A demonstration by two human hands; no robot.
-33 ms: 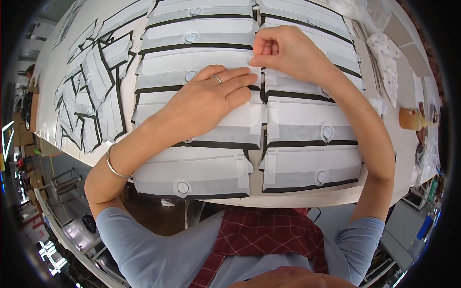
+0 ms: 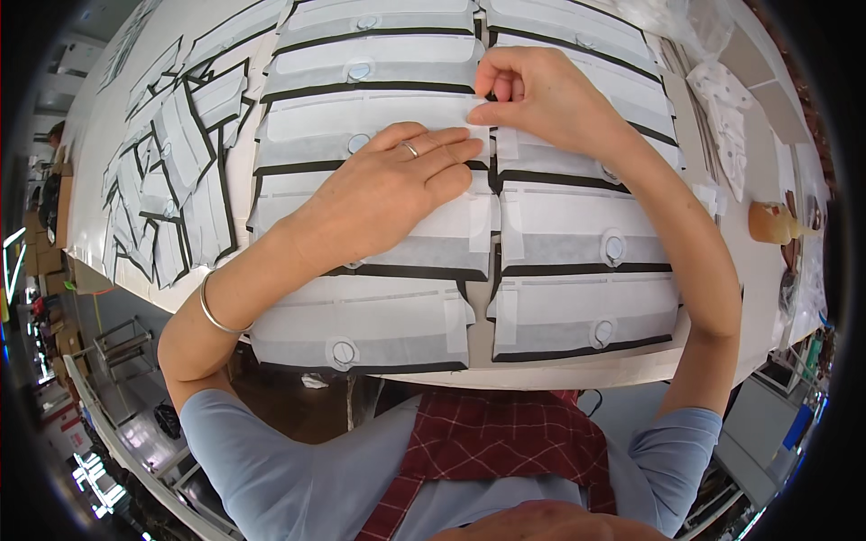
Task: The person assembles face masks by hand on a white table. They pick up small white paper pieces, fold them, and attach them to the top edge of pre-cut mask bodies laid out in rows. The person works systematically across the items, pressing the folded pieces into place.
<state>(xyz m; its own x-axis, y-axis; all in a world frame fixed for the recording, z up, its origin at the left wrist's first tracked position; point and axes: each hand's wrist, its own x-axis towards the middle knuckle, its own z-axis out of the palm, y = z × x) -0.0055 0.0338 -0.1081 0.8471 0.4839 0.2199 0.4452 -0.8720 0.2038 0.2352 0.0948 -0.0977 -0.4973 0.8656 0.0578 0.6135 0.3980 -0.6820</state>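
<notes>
Panels (image 2: 559,311) with black edges lie before us in two columns on the table (image 2: 532,377); our left hand (image 2: 379,194) rests, fingers extended, across the left column, grasping nothing; our right hand (image 2: 546,101) bends thumb toward fingers at a panel's right end; we cannot tell whether it pinches anything; a heap (image 2: 176,149) of panels lies to our left.

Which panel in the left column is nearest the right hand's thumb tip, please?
The black-edged white panel third from the person's side: the right hand has its thumb tip over its right end, while the column's other panels lie farther off.
</notes>
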